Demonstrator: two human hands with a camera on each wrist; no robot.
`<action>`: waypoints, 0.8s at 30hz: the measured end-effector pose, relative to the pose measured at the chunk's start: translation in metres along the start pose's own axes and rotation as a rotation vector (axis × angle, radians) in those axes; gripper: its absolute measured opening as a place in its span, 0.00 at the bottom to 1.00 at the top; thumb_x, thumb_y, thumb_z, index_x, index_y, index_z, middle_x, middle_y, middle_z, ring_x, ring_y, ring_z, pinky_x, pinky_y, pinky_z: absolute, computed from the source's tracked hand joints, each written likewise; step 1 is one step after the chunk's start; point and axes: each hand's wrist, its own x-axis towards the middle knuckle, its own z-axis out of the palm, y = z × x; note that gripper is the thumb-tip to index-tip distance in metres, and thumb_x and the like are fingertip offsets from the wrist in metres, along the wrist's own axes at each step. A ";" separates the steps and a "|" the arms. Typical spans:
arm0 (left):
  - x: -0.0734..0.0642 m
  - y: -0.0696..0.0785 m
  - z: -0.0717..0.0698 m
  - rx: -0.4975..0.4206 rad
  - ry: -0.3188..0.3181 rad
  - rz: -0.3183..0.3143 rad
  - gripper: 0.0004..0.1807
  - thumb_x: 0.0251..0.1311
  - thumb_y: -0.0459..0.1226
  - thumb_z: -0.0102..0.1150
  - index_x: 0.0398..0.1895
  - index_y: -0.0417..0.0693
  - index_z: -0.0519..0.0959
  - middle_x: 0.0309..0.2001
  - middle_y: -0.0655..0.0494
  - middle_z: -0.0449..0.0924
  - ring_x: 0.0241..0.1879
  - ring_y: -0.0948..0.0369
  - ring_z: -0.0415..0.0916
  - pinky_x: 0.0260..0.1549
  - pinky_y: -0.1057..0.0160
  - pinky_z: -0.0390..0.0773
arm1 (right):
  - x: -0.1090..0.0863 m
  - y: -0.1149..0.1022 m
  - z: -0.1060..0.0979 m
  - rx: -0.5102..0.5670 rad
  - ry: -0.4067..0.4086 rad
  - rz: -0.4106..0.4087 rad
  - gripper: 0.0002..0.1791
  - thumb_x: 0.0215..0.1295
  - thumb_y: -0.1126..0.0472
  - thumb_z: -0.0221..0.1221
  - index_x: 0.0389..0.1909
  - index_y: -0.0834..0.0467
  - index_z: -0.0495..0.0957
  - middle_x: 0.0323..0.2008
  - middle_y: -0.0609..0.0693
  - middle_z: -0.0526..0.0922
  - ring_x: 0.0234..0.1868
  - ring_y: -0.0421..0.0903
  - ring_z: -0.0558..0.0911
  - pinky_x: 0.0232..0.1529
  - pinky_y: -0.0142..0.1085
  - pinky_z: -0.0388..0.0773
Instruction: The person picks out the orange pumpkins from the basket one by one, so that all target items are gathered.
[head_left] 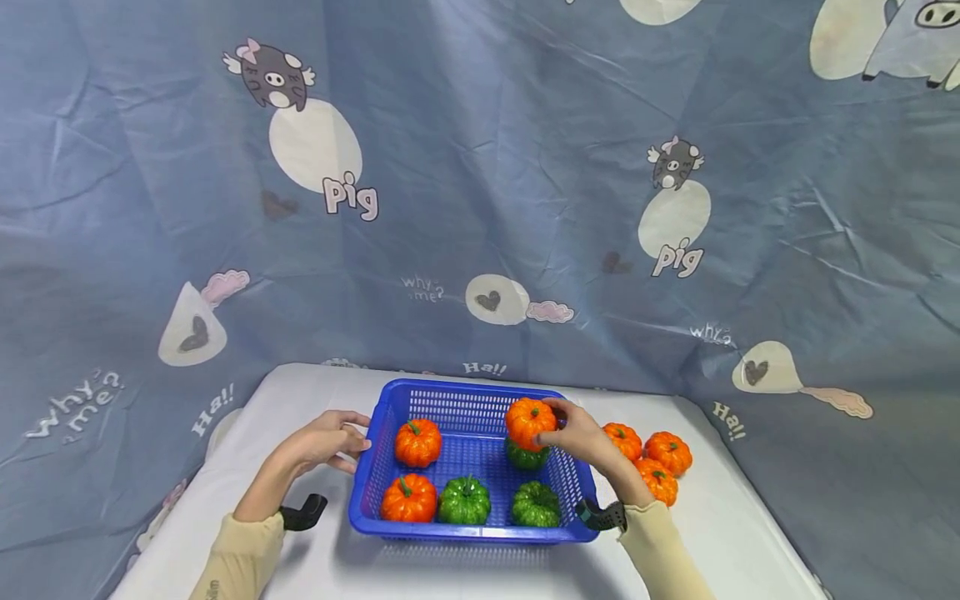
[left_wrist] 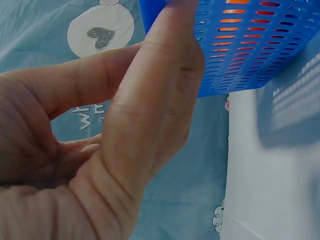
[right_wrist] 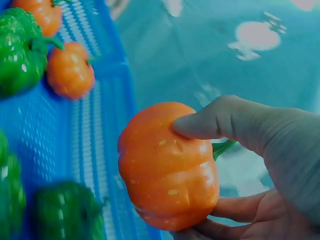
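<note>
My right hand (head_left: 576,432) holds a small orange pumpkin (head_left: 529,423) between thumb and fingers, with its green stem showing. In the head view it covers part of a green pumpkin (head_left: 527,457) in the blue plastic basket (head_left: 480,533). Two orange pumpkins (head_left: 417,442) sit on the basket's left side. Two more green pumpkins (head_left: 464,501) lie along its near side. At the left rim, my left hand (head_left: 330,437) grips the edge with thumb and fingers; the left wrist view shows the thumb against the basket's slotted wall (left_wrist: 240,45). Its fingertips are partly hidden.
Three orange pumpkins (head_left: 657,479) are grouped on the white table (head_left: 322,550), right of the basket and beside my right forearm. A blue cloth (head_left: 450,208) printed with pigs hangs behind the table and at both sides.
</note>
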 end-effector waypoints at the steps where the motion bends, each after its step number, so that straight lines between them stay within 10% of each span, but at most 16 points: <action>1: 0.000 0.000 0.000 0.003 -0.001 0.001 0.29 0.59 0.30 0.57 0.64 0.29 0.63 0.42 0.43 0.81 0.34 0.56 0.82 0.33 0.55 0.86 | -0.005 0.004 -0.007 0.003 0.015 0.012 0.40 0.47 0.61 0.68 0.64 0.65 0.67 0.55 0.63 0.78 0.54 0.57 0.79 0.52 0.46 0.81; 24: 0.000 0.000 -0.004 0.024 -0.020 0.016 0.31 0.59 0.31 0.57 0.65 0.28 0.61 0.43 0.41 0.81 0.36 0.55 0.82 0.33 0.55 0.86 | -0.103 0.151 -0.151 -0.113 0.268 0.414 0.48 0.62 0.47 0.60 0.68 0.76 0.50 0.64 0.76 0.60 0.60 0.68 0.66 0.60 0.59 0.67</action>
